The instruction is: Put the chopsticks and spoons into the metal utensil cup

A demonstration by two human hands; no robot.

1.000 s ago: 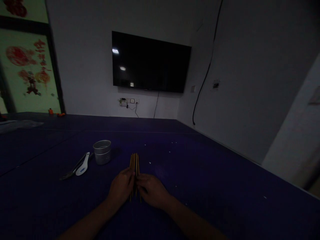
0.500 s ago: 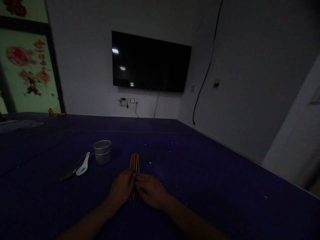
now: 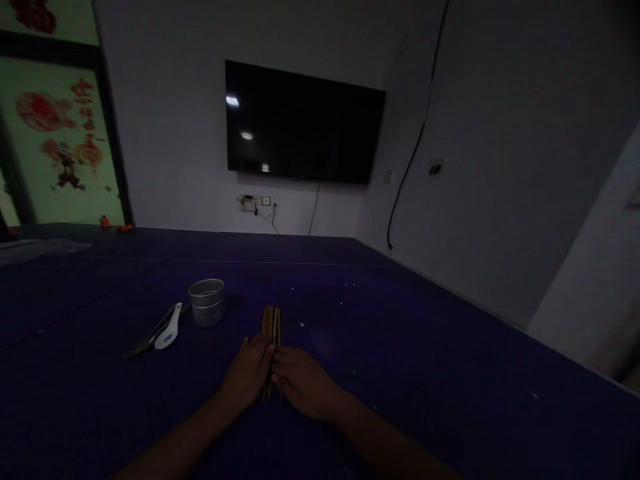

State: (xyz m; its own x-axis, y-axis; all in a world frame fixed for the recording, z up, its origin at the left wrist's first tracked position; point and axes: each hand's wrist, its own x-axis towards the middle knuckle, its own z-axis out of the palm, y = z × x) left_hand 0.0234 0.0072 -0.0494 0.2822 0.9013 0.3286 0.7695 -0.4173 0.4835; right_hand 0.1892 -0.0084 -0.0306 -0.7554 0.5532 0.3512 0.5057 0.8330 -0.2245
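Several wooden chopsticks (image 3: pixel 271 321) lie side by side on the dark blue surface, pointing away from me. From the left, my left hand (image 3: pixel 249 370) closes over the middle of the bundle. My right hand (image 3: pixel 303 380) presses in from the other side, its fingertips meeting the left hand over the sticks. Both hands hide the middle of the chopsticks; their lower ends show beneath. To the left stands a grey metal cup (image 3: pixel 207 307), upright. Beside it are a white soup spoon (image 3: pixel 169 331) and a dark metal utensil (image 3: pixel 145 345) whose kind I cannot make out.
The dark blue surface (image 3: pixel 425 347) reaches to the walls. Small white scraps (image 3: pixel 301 325) are scattered on it. A television (image 3: pixel 305 123) hangs on the far wall, and a black cable (image 3: pixel 413 153) runs down the right wall. Small orange objects (image 3: pixel 105 221) sit at the far left.
The view has shifted very slightly. Both hands stay on the chopsticks, with the left fingers moved a little; the cup and spoon stay put.
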